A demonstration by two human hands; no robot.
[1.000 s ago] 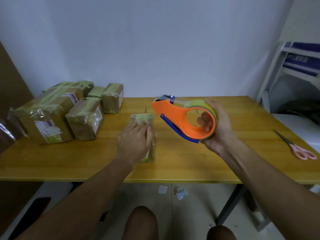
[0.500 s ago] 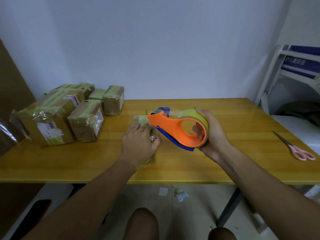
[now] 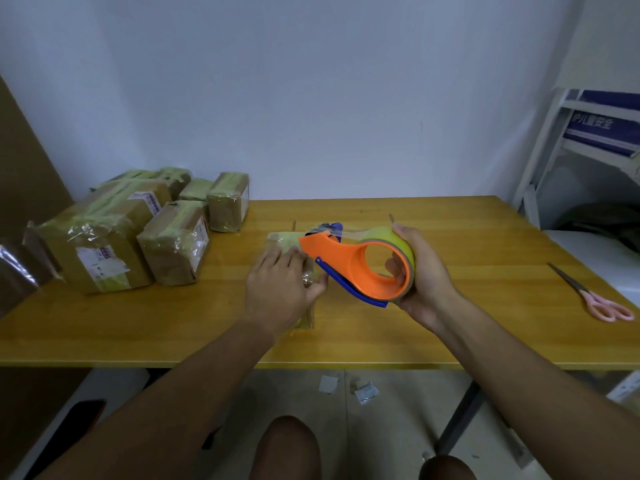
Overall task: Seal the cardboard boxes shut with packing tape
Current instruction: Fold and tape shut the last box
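Fingers [image 3: 398, 271] of the right hand [image 3: 420, 282] are hooked through the core of the orange tape dispenser [image 3: 349, 263], thumb on the yellow-green roll [image 3: 394, 239]; left hand [image 3: 277, 289] is pressed fingers-flat on the small cardboard box [image 3: 282, 240], thumb against its right side. Box is sat mid-table, already partly wrapped in tape; the dispenser nose is held just over its far right corner, a clear strip being stretched from roll to blade. Whether the strip is stuck to the box yet can't be told. For a clean seal: tape end should be tacked on the top face first, box kept pinned, dispenser pulled straight along the seam under tension, then tilted so the blade cuts. Taped boxes [image 3: 173, 244] are stacked at the left of the table [image 3: 485, 341]; scissors [image 3: 592, 296] are left far right.
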